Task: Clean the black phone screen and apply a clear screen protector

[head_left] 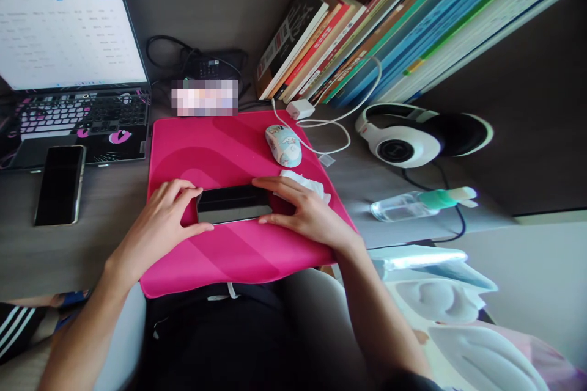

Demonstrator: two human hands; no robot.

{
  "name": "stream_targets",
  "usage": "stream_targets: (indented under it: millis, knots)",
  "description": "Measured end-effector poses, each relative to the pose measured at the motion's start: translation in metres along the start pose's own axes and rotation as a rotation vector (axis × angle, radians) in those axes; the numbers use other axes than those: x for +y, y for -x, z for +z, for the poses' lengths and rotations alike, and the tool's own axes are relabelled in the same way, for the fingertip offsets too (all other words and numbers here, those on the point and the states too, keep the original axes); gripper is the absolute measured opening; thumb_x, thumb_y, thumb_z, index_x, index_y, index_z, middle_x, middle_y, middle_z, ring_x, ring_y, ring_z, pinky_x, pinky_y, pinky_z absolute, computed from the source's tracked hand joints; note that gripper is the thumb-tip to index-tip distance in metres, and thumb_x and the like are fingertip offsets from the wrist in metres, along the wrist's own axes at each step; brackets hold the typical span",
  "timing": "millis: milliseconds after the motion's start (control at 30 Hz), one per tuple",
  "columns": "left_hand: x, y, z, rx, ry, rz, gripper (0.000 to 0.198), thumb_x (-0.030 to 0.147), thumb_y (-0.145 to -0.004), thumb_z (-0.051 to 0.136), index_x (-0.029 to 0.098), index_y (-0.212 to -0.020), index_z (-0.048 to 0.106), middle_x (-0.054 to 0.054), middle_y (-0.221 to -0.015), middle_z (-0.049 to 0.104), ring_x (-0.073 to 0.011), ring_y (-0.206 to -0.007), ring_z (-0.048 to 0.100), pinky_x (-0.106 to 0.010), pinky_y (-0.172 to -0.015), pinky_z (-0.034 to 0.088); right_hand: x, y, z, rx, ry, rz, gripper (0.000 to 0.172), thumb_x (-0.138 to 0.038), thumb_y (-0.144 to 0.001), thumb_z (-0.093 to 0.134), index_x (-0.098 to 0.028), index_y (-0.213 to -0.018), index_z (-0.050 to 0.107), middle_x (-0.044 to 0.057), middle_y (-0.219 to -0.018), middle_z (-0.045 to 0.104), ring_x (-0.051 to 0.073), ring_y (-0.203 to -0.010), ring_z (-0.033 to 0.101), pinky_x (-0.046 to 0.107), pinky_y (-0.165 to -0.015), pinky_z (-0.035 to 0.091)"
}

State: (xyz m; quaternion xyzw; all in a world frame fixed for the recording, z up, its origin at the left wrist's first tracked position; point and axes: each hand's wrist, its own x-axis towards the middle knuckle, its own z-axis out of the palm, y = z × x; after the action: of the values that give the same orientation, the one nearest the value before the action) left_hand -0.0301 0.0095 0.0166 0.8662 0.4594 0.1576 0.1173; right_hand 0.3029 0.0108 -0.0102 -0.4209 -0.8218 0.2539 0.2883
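Note:
A dark-screened smartphone (233, 204) lies sideways on a bright pink desk mat (220, 250). My left hand (169, 214) grips its left end, thumb at the near corner and fingers at the far corner. At the other end, my right hand (302, 208) holds it the same way, fingers along the far edge and thumb at the near edge. A crumpled white tissue (307, 185) sits just beyond my right hand, partly hidden by it. Farther back on the mat is a patterned computer mouse (283, 145).
On the left stand an open laptop (73, 73) and a second phone (59, 185). Leaning books (321, 43) line the back. Along the right are a white charger (300, 109) with its cable, headphones (403, 134) and a clear spray bottle (403, 205).

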Motion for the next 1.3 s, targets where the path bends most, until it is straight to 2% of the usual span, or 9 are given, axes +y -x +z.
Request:
stream_targets:
  millis: [400,800,1133,1300]
  knots:
    - [0.0009,-0.0009,-0.0008,-0.012,-0.015,-0.017,0.06,0.053,-0.096,0.077,0.027,-0.147,0.059,-0.01,-0.14,0.06,-0.0326,-0.13,0.062,-0.051,-0.115,0.052,-0.0002,-0.0011,-0.0009,-0.035,-0.015,0.009,0.057,-0.042,-0.097,0.078,-0.034,-0.151,0.061,0.008,-0.153,0.066,0.032,-0.142,0.063,0.058,-0.124,0.049]
    - [-0.0011,-0.0005,0.0008,-0.027,-0.042,-0.006,0.062,0.057,-0.097,0.073,0.027,-0.149,0.057,-0.01,-0.142,0.059,-0.032,-0.133,0.061,-0.05,-0.116,0.051,-0.0012,-0.0009,-0.0014,-0.05,-0.019,0.018,0.058,-0.042,-0.098,0.076,-0.033,-0.153,0.06,0.008,-0.154,0.065,0.031,-0.142,0.062,0.057,-0.124,0.048]
    - [-0.001,-0.0016,0.0005,-0.031,-0.06,-0.003,0.063,0.062,-0.099,0.067,0.025,-0.149,0.056,-0.012,-0.141,0.059,-0.0336,-0.132,0.06,-0.054,-0.115,0.051,-0.0023,-0.0009,-0.0018,-0.043,-0.003,0.011,0.064,-0.042,-0.097,0.077,-0.035,-0.157,0.056,0.008,-0.156,0.064,0.034,-0.143,0.061,0.059,-0.124,0.049]
    - [-0.0018,-0.0027,-0.0003,-0.027,-0.026,-0.013,0.063,0.059,-0.098,0.071,0.026,-0.15,0.058,-0.012,-0.141,0.06,-0.0354,-0.132,0.06,-0.056,-0.116,0.05,-0.0017,-0.0011,-0.0023,-0.055,-0.003,0.014,0.064,-0.042,-0.099,0.075,-0.034,-0.159,0.054,0.009,-0.158,0.062,0.032,-0.144,0.06,0.057,-0.125,0.047]
